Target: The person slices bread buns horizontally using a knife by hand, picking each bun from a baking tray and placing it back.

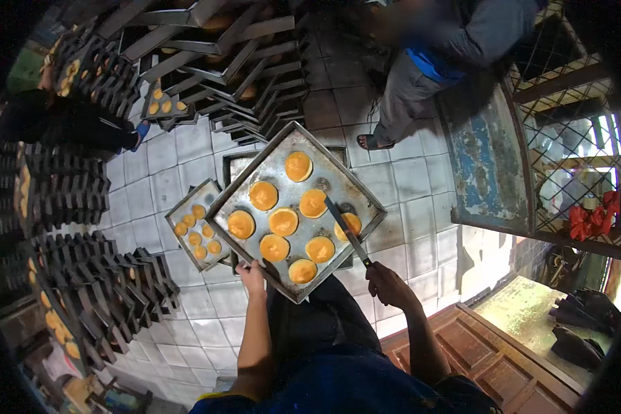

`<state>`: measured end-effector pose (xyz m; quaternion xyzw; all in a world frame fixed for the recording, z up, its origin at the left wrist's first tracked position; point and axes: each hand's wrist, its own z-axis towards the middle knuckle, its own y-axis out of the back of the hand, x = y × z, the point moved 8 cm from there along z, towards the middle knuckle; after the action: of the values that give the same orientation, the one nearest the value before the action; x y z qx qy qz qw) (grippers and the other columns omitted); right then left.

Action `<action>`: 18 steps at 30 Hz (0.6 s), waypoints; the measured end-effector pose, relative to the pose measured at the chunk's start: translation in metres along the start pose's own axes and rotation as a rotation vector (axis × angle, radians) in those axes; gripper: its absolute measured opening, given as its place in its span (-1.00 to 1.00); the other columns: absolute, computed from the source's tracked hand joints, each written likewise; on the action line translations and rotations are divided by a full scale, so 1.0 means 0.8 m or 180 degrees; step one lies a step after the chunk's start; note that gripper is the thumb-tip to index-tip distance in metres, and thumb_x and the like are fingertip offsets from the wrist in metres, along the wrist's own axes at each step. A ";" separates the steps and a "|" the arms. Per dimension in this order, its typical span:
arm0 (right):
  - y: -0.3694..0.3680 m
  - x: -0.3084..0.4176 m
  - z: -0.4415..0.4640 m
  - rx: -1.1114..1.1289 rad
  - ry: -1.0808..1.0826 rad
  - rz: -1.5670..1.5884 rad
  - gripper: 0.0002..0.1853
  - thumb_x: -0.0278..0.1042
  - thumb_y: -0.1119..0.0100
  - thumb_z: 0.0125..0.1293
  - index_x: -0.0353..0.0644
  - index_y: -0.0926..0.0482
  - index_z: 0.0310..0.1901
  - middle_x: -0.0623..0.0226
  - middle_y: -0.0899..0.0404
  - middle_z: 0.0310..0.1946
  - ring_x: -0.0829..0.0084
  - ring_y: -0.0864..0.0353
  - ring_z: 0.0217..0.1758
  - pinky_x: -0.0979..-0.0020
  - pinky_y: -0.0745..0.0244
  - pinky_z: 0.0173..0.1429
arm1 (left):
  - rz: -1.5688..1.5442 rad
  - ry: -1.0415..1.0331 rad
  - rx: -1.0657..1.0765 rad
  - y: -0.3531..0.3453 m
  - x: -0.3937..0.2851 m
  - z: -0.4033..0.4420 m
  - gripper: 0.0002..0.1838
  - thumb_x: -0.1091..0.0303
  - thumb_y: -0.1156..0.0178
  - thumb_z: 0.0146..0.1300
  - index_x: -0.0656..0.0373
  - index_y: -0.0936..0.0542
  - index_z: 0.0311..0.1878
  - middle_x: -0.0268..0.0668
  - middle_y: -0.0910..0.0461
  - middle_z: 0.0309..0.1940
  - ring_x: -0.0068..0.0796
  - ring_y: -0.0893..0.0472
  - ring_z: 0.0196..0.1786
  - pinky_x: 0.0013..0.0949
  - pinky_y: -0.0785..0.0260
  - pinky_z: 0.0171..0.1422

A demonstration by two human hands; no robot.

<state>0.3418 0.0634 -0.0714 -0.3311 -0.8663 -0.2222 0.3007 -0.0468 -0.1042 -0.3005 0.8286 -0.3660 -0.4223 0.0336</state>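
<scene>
Spatula (352, 239) in right hand (391, 285): axis diagonal, tip forward-left over tray (286, 190)

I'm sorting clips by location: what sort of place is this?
Probably a bakery: golden buns sit on the tray, and tall stacks of trays stand about the tiled floor.

Seen from above, the person's bare left forearm (251, 338) reaches almost straight forward to a left hand (252, 277) bent in a grip, while the right forearm (424, 338) slants inward and ends in a right hand (389, 285) curled closely, its back facing up.
</scene>
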 end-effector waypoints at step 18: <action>-0.126 0.122 -0.024 -0.0355 -0.0234 0.0907 -0.62 -0.03 0.15 0.81 -0.14 -0.45 -0.11 0.34 -0.49 -0.58 0.59 -0.25 -0.77 0.53 -0.13 -0.67 | -0.1013 0.0373 0.0691 0.224 -0.021 0.114 -0.49 0.50 -0.24 0.15 0.38 -0.57 0.22 -0.19 -0.69 -0.07 -0.36 -0.65 -0.04 -0.27 -0.52 0.13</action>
<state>0.2196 0.0262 -0.0110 -0.4748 -0.8073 -0.2128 0.2784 -0.2229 -0.2012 -0.2822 0.8979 -0.2711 -0.3314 -0.1019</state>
